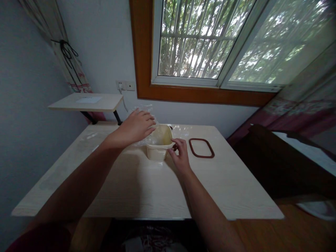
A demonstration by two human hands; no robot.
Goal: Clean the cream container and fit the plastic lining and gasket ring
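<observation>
A cream-coloured plastic tub (157,153) with ribbed sides stands upright on the table. My right hand (180,152) grips its right rim, thumb outside and fingers curled at the edge. On the other side, my left hand (139,125) is held over the tub's left edge with its fingers stretched out. Crumpled clear plastic film (147,107) shows behind and beneath that hand; I cannot tell whether the hand touches it. To the right of the tub lies a reddish-brown rounded rectangular ring (201,156), flat on the table and touched by neither hand.
The pale wooden table (157,192) stands against the wall below a window. A small raised shelf (86,99) on black legs, with a paper on it, rises at the back left. A wall socket (125,85) has a white cable plugged in. Dark furniture (288,164) is at the right.
</observation>
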